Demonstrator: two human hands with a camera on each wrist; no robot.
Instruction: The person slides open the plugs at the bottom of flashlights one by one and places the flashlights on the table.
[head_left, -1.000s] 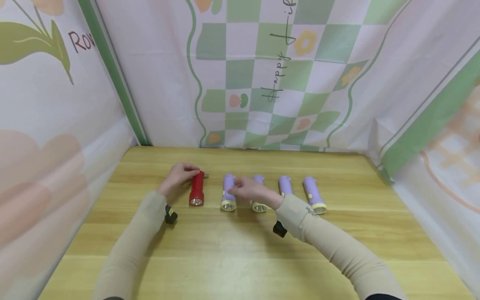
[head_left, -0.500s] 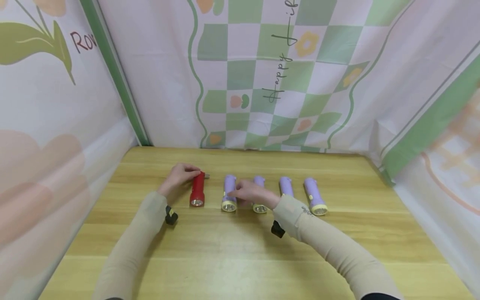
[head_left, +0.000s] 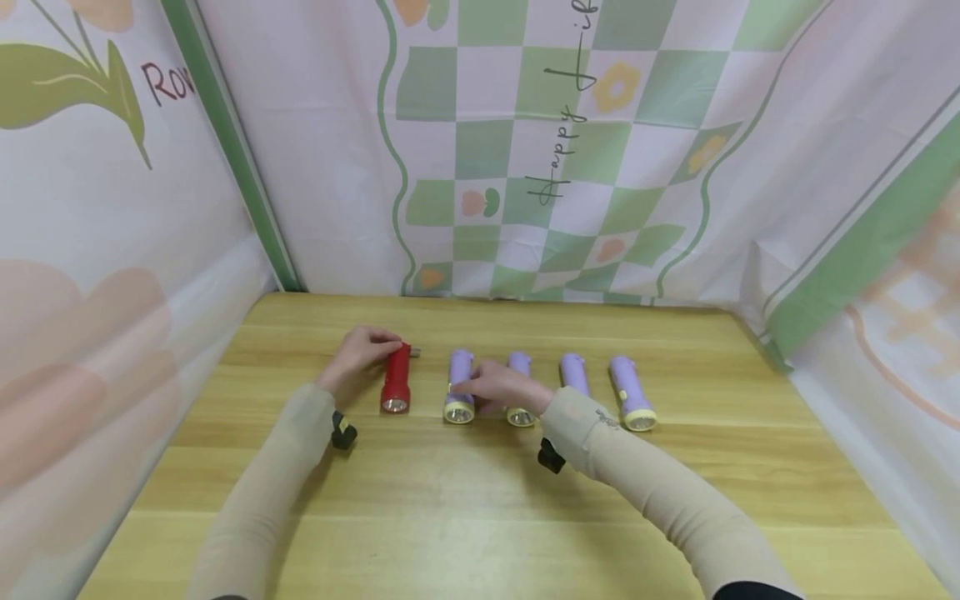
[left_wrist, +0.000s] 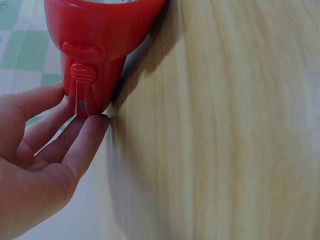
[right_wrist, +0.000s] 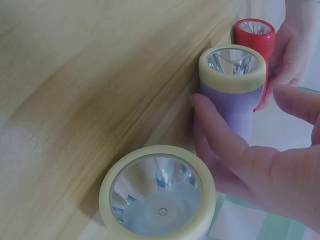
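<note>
A red flashlight [head_left: 396, 375] lies at the left end of a row, its lens toward me. My left hand [head_left: 358, 350] pinches its tail end; the left wrist view shows fingertips [left_wrist: 95, 125] there, below the ridged slide switch [left_wrist: 83, 73]. To its right lies the first purple flashlight [head_left: 461, 365] with a pale yellow head. My right hand [head_left: 498, 385] holds it about the body from the right, one fingertip over its top by the switch. The right wrist view shows fingers [right_wrist: 220, 125] along its side, low by the table. Its lens [right_wrist: 232, 61] faces the camera.
A second purple flashlight [head_left: 520, 414] lies partly under my right hand. Two more, a third purple flashlight [head_left: 573, 373] and a fourth purple flashlight [head_left: 631, 392], lie to the right. All rest on a wooden table [head_left: 465, 517], with a patterned curtain [head_left: 517, 150] behind.
My right fingertips have moved slightly left, further over the first purple flashlight, and the right forearm has shifted a little left. My left hand stays on the red flashlight.
</note>
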